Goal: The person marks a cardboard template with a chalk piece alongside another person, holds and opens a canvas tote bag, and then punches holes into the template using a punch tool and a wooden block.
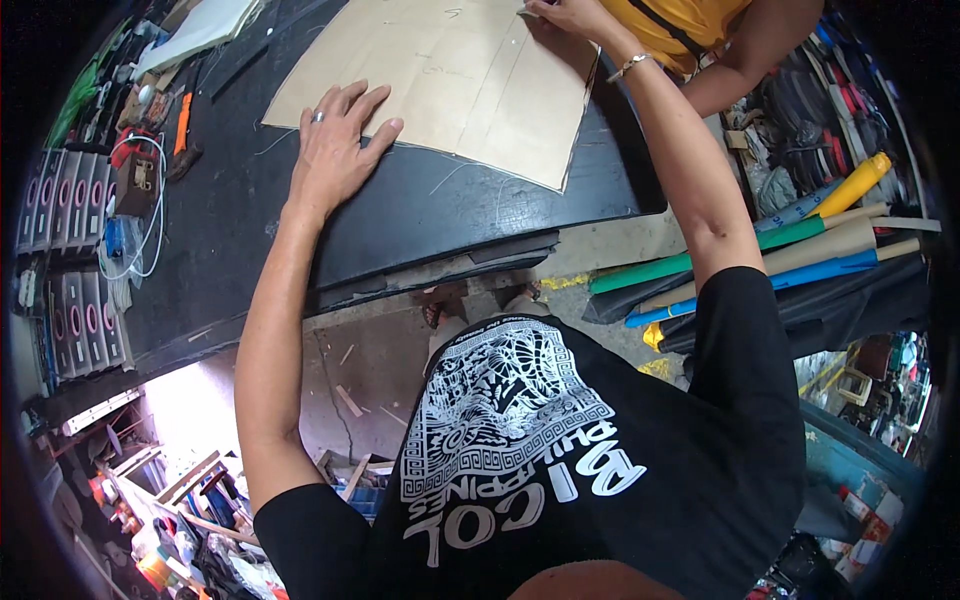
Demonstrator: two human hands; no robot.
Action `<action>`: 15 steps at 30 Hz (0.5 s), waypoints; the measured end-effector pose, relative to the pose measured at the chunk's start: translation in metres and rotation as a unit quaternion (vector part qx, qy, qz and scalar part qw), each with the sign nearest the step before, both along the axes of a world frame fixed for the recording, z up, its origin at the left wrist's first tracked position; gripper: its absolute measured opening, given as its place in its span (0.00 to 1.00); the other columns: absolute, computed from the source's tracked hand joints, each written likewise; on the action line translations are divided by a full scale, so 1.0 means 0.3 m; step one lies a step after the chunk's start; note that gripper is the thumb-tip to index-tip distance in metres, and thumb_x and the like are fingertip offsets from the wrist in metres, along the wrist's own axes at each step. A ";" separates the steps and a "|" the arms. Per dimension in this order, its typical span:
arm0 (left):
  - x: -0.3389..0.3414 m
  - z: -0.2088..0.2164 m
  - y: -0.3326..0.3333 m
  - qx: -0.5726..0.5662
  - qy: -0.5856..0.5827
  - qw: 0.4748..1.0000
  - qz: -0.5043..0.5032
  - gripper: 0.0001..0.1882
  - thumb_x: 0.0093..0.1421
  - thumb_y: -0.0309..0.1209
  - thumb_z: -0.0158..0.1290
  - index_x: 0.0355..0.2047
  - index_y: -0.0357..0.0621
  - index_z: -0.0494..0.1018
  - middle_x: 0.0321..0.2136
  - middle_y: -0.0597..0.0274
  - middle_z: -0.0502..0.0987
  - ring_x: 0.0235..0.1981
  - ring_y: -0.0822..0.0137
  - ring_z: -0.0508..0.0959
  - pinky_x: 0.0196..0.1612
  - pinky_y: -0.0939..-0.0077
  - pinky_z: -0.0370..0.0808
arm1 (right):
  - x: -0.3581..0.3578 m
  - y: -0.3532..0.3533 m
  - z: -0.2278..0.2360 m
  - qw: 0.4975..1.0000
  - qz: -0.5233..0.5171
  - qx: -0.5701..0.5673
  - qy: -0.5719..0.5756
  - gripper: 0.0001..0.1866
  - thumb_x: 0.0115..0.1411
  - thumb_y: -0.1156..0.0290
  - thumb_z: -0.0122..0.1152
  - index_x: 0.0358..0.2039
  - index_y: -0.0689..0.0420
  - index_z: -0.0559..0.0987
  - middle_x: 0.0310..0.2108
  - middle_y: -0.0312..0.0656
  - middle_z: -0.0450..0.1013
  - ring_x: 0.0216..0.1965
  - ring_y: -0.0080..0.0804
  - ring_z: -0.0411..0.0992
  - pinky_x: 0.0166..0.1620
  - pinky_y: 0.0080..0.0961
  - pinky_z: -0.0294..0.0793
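Nearest the camera is the person's own black shirt (560, 470) with a white printed pattern, and below it a patch of cracked concrete floor (365, 365) strewn with small wood scraps. Two bare forearms rise from the shirt toward a dark work surface (240, 230) with a curved front edge.

The left hand (335, 150) lies palm down, its fingers (345, 105) spread wide and flat, a ring on one of them. The fingertips and thumb press on the near left edge of a large tan pattern sheet (470, 85), while the heel of the hand rests on the dark surface just beside it. The sheet lies flat across the far middle of the surface and carries faint drawn lines.

The right hand (565, 15), with a bracelet at the wrist, reaches to the sheet's far right corner at the top of the view. Its fingers are drawn close together on the sheet there; whether they pinch something is not clear, since the frame edge cuts them off.

Beyond that corner, another person in a yellow top (680, 25) rests an arm by the surface. To the right, rolls of green, blue, tan and yellow material (790, 245) lie stacked. On the far left sit an orange-handled tool (182, 122) and a coil of white cable (145, 200).
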State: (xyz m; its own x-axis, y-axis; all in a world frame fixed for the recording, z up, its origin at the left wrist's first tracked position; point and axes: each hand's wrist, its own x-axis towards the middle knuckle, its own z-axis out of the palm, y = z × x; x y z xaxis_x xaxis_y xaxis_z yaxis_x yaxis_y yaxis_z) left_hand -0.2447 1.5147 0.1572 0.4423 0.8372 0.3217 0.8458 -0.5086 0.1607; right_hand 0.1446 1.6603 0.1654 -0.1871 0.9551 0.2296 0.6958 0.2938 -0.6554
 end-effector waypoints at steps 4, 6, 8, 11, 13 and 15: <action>0.002 0.001 -0.004 -0.007 -0.005 1.000 -0.019 0.28 0.69 0.52 0.49 0.63 0.52 0.71 0.63 0.52 0.68 0.67 0.50 0.64 0.70 0.53 0.55 | 0.001 0.005 -0.010 0.997 0.063 0.001 0.050 0.13 0.60 0.65 0.66 0.35 0.64 0.83 0.23 0.41 0.79 0.23 0.27 0.73 0.30 0.28 0.75; 0.002 0.003 -0.006 -0.006 -0.005 1.000 0.004 0.28 0.69 0.53 0.49 0.63 0.53 0.71 0.63 0.53 0.68 0.68 0.50 0.63 0.71 0.52 0.54 | -0.006 0.012 -0.015 0.999 0.007 0.026 -0.022 0.13 0.60 0.65 0.67 0.34 0.64 0.83 0.22 0.42 0.79 0.24 0.27 0.73 0.31 0.28 0.75; 0.003 0.004 -0.007 -0.020 -0.007 1.000 -0.014 0.29 0.69 0.53 0.49 0.64 0.53 0.71 0.63 0.53 0.68 0.68 0.50 0.63 0.71 0.51 0.54 | -0.009 0.019 -0.021 0.998 0.013 0.050 -0.043 0.12 0.59 0.65 0.67 0.32 0.63 0.84 0.22 0.43 0.78 0.25 0.28 0.74 0.32 0.29 0.75; 0.005 0.002 -0.005 -0.021 -0.003 1.000 -0.011 0.29 0.69 0.54 0.49 0.64 0.54 0.71 0.64 0.53 0.67 0.68 0.50 0.62 0.71 0.50 0.53 | -0.007 0.028 -0.028 0.998 0.015 0.051 -0.046 0.13 0.58 0.64 0.66 0.32 0.63 0.84 0.23 0.46 0.79 0.25 0.31 0.75 0.32 0.30 0.75; 0.003 -0.001 -0.007 -0.024 0.000 1.000 -0.007 0.29 0.69 0.54 0.48 0.64 0.54 0.71 0.64 0.53 0.67 0.69 0.50 0.62 0.71 0.49 0.53 | -0.007 0.033 -0.027 0.996 0.014 0.060 -0.065 0.14 0.58 0.63 0.66 0.32 0.63 0.84 0.23 0.48 0.79 0.25 0.33 0.75 0.32 0.31 0.75; 0.001 -0.002 -0.007 -0.009 0.013 1.000 0.012 0.29 0.69 0.55 0.47 0.64 0.55 0.70 0.65 0.53 0.66 0.69 0.49 0.61 0.71 0.47 0.52 | -0.011 0.033 -0.022 0.994 0.013 0.069 -0.084 0.14 0.58 0.62 0.66 0.32 0.63 0.84 0.24 0.49 0.79 0.25 0.35 0.76 0.32 0.32 0.76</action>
